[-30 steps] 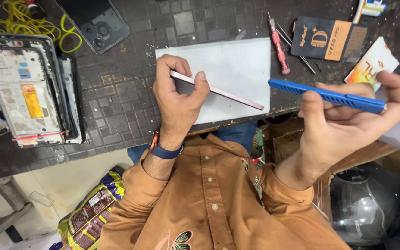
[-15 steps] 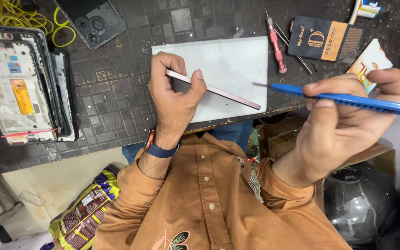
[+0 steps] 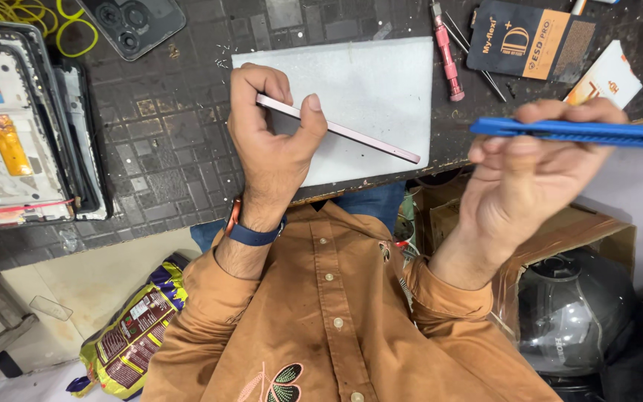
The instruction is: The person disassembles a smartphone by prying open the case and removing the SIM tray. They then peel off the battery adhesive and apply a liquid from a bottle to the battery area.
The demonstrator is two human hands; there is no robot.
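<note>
Centre frame: I saw the left hand [image 3: 266, 141] pinching a slim pink phone [image 3: 336, 128] edge-up over the white mat [image 3: 381, 82] | right of frame: right hand [image 3: 530, 171] closed around a blue pry tool [image 3: 574, 132], apart from it | prying apparently not begun; phone looked unopened

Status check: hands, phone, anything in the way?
Left hand grips pink phone edge-on over white mat. Right hand holds blue pry tool, apart. Nothing between.

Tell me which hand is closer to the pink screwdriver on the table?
The right hand, I think. It holds a blue tool just to the right of the pink screwdriver. The left hand, gripping a thin pink phone, sits farther off across the white mat.
</note>
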